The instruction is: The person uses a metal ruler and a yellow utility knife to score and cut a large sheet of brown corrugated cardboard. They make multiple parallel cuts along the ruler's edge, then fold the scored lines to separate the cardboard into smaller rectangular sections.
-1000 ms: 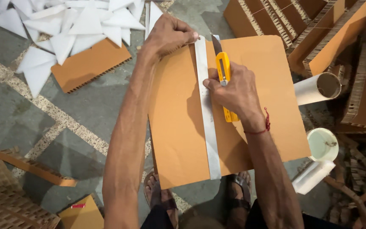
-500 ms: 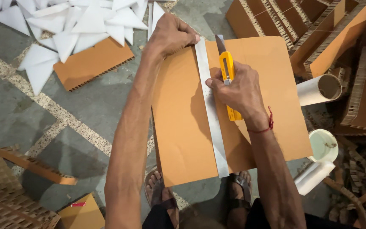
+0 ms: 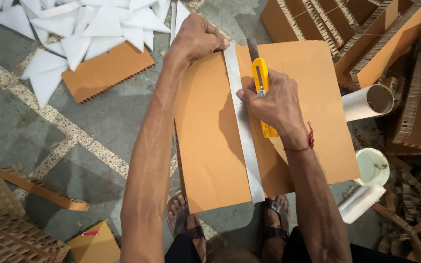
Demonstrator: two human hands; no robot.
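Observation:
A large brown cardboard sheet [image 3: 210, 146] lies on the stone floor in front of my feet. A long steel ruler [image 3: 244, 131] runs down the sheet from its far edge to its near edge. My left hand [image 3: 198, 39] presses on the ruler's far end at the top of the sheet. My right hand [image 3: 274, 102] grips a yellow utility knife [image 3: 260, 78], whose blade rests against the ruler's right side near the sheet's far edge.
White triangular pieces [image 3: 88, 24] and a honeycomb board [image 3: 105, 70] lie at the far left. Stacked honeycomb cardboard [image 3: 366, 44] fills the right. A cardboard tube [image 3: 366, 102], a white cup [image 3: 372, 166] and a paper roll [image 3: 361, 203] sit right of the sheet. Cardboard strips [image 3: 40, 190] lie left.
The view has shifted slightly, so the sheet and hands sit a little further right. Both hands keep the same hold on ruler and knife.

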